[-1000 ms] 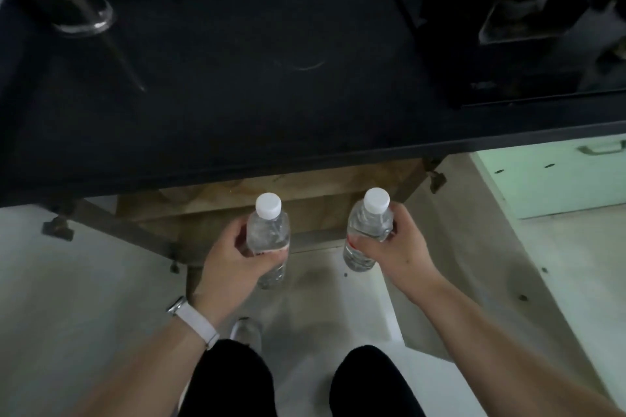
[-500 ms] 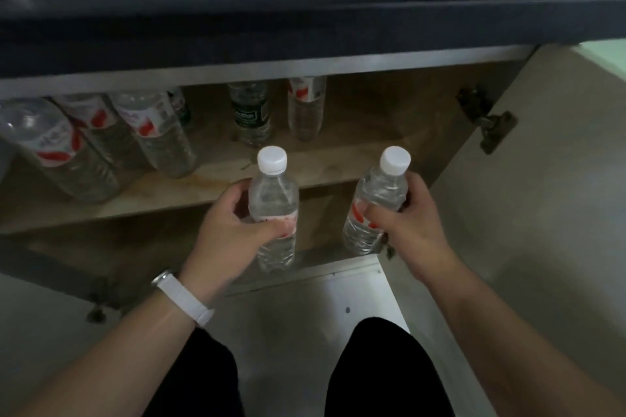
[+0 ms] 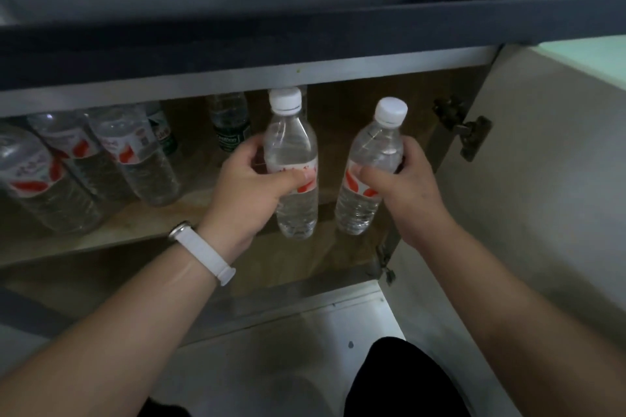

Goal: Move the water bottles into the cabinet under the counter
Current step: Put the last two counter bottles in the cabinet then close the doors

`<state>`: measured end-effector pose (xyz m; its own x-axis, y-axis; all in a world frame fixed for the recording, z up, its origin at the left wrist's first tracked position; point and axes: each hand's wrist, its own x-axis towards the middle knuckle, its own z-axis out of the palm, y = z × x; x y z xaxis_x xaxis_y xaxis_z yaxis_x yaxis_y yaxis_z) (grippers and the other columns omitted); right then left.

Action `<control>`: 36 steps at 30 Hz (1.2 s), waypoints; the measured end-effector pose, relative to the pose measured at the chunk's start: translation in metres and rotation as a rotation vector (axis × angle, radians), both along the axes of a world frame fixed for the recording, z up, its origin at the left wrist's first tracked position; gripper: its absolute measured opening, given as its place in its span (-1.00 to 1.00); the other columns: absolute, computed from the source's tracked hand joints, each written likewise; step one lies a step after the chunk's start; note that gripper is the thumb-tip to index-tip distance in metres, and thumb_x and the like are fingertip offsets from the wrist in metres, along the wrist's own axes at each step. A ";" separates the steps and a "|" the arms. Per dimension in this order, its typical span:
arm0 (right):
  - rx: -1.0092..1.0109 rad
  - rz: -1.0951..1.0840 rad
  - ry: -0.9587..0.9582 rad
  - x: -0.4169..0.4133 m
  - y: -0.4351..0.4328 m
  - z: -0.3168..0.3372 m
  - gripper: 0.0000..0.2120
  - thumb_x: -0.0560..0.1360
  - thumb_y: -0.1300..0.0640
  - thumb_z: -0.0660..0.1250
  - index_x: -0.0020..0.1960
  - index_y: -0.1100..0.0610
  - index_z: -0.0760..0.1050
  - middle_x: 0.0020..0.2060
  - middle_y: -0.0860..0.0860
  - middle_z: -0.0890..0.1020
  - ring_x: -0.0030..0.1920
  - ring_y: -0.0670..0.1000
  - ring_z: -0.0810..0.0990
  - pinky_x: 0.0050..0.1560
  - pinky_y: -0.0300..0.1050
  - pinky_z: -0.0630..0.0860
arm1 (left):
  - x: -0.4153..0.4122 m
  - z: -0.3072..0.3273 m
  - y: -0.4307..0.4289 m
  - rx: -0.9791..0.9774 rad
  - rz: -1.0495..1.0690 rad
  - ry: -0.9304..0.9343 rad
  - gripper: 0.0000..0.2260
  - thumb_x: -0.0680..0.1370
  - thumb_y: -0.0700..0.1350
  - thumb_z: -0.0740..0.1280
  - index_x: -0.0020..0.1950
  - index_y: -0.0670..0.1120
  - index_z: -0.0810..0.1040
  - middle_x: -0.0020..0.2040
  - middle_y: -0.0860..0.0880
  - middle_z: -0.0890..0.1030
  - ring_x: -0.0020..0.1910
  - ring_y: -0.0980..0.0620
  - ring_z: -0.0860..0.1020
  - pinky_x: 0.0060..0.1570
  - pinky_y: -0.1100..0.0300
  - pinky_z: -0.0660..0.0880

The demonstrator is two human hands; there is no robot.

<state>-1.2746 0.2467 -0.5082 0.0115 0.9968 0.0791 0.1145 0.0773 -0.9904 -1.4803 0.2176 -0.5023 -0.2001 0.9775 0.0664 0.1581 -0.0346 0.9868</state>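
I hold two clear water bottles with white caps and red-and-white labels, both upright. My left hand (image 3: pixel 249 189) grips the left bottle (image 3: pixel 293 145) around its middle. My right hand (image 3: pixel 404 186) grips the right bottle (image 3: pixel 376 145), which leans slightly right. Both bottles hang in front of the open cabinet, just above the front edge of its wooden shelf (image 3: pixel 189 213). Several bottles stand on that shelf: red-labelled ones at the left (image 3: pixel 135 152) and a green-labelled one (image 3: pixel 230 127) at the back.
The dark counter edge (image 3: pixel 305 30) overhangs the cabinet opening. The cabinet door (image 3: pixel 542 179) stands open at the right, with a hinge (image 3: pixel 469 135) near the right bottle. A lower compartment lies under the shelf. My knees are above the white floor (image 3: pixel 305 332).
Both hands have carried the bottles up and forward toward the shelf. My view has dropped lower and closer, so the cabinet interior fills more of the frame.
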 end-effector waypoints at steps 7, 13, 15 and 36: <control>0.016 0.025 0.036 0.000 0.030 0.012 -0.48 0.38 0.14 0.54 0.25 -0.05 0.40 0.06 -0.08 0.61 0.04 -0.09 0.63 0.02 -0.14 0.56 | 0.005 0.006 0.028 0.047 -0.029 0.152 -0.51 0.39 -0.03 0.58 0.26 0.23 0.54 0.12 0.23 0.65 0.10 0.24 0.61 0.12 0.12 0.56; 0.012 0.036 0.026 -0.004 0.060 0.000 -0.42 0.38 0.12 0.55 0.30 -0.05 0.37 0.08 -0.13 0.59 0.06 -0.15 0.58 -0.03 -0.22 0.48 | 0.007 -0.002 0.055 0.032 0.009 0.089 -0.57 0.39 -0.04 0.59 0.20 0.23 0.58 0.07 0.22 0.68 0.06 0.22 0.65 0.08 0.10 0.59; 0.007 0.038 0.017 -0.005 0.068 -0.005 -0.40 0.38 0.10 0.55 0.33 -0.05 0.36 0.11 -0.13 0.58 0.10 -0.15 0.57 0.05 -0.18 0.48 | 0.009 -0.005 0.063 0.026 0.015 0.065 -0.58 0.41 -0.05 0.58 0.18 0.24 0.57 0.05 0.25 0.68 0.02 0.29 0.64 0.01 0.23 0.57; 0.053 -0.171 -0.187 -0.025 0.079 -0.081 -0.10 0.26 0.00 0.62 0.45 -0.03 0.20 0.33 -0.04 0.39 0.31 -0.05 0.44 0.27 -0.06 0.47 | 0.009 -0.084 0.071 0.006 0.053 0.171 -0.40 0.39 -0.01 0.59 0.38 0.08 0.44 0.11 0.30 0.57 0.08 0.36 0.53 0.06 0.33 0.47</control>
<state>-1.2991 0.3253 -0.5894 0.1602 0.9759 0.1482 0.3109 0.0926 -0.9459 -1.4716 0.2882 -0.5867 -0.2365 0.9654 0.1098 0.3254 -0.0277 0.9452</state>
